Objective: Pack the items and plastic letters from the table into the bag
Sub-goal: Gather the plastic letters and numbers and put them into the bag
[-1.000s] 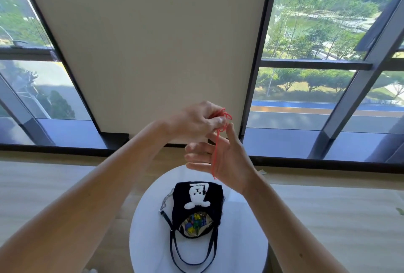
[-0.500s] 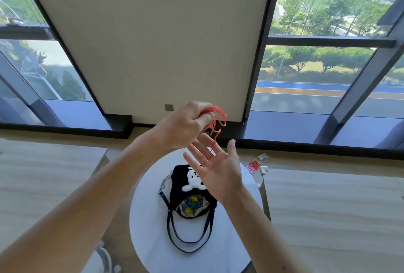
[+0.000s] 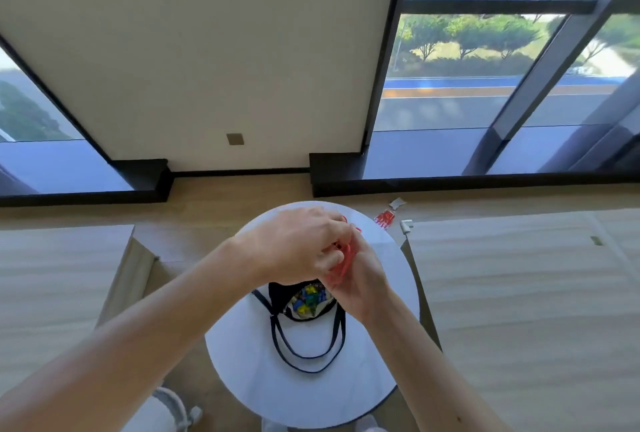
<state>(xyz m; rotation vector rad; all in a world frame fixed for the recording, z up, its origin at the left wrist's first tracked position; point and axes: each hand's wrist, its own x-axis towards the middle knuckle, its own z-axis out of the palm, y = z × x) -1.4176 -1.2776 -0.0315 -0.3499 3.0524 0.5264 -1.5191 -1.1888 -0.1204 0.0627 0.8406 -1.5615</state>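
Left hand [image 3: 298, 244] held over the worktop [image 3: 249, 362], fingers curled and pinching a red cord [image 3: 344, 260]; bits of cord showed past its fingertips. Right hand [image 3: 360, 279] just beside and below the left, touching it, fingers folded round the same cord, though the grip was blurred. Black bag [image 3: 277, 293] lay on the white round worktop under both hands, mouth open. Plastic letters [image 3: 308, 300] in blue, yellow and green sat inside, straps trailing toward the person. Beyond the right hand, on the floor, a small red packet [image 3: 384, 218]
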